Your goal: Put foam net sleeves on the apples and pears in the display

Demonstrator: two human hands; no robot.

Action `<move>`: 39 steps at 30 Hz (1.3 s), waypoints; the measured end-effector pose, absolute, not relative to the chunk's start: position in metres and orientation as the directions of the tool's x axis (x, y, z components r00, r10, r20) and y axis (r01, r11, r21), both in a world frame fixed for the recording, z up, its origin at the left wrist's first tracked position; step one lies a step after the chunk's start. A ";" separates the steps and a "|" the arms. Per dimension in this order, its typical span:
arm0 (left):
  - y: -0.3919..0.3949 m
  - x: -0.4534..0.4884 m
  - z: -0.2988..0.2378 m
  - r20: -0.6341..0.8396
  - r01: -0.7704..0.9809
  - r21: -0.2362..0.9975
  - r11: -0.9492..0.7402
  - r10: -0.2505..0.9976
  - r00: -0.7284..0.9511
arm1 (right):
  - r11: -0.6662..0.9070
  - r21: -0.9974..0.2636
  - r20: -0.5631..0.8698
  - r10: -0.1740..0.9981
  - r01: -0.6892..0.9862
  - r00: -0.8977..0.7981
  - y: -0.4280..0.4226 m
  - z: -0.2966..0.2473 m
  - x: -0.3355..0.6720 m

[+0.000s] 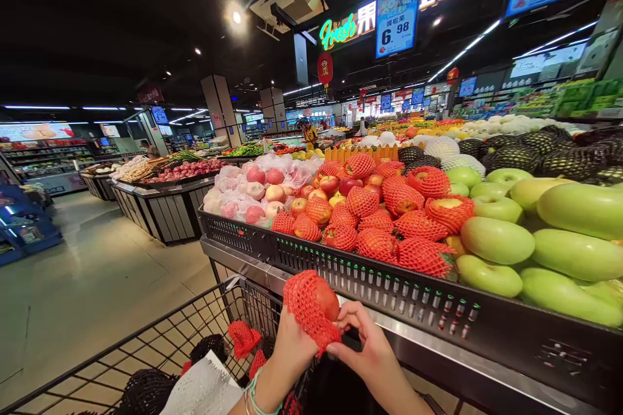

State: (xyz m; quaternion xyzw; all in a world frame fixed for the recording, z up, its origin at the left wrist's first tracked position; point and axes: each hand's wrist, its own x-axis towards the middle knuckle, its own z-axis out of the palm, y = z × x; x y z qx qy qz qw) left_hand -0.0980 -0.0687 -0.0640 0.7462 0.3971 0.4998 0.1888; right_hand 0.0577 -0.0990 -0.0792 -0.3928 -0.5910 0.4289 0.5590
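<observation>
A red apple is partly covered by a red foam net sleeve, its right side bare. My left hand is closed round the apple and sleeve from below; a pale green cord circles that wrist. With bent fingers, my right hand pinches the sleeve's lower edge on the apple's right side. Just beyond both hands, red-netted apples are heaped in a black slotted display bin. Under my hands is a black wire shopping cart holding red and black foam nets and a white sheet.
Large green apples fill the bin's right side, and bagged pink apples its left. A steel rail runs along the stand's front. Left, beyond an aisle floor, stands a vegetable display. A person stands far back.
</observation>
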 end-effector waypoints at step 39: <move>-0.101 -0.087 -0.054 0.773 0.276 0.413 -0.868 0.494 0.398 | 0.373 -0.788 0.217 0.912 -0.490 0.347 -0.106 -0.118 0.070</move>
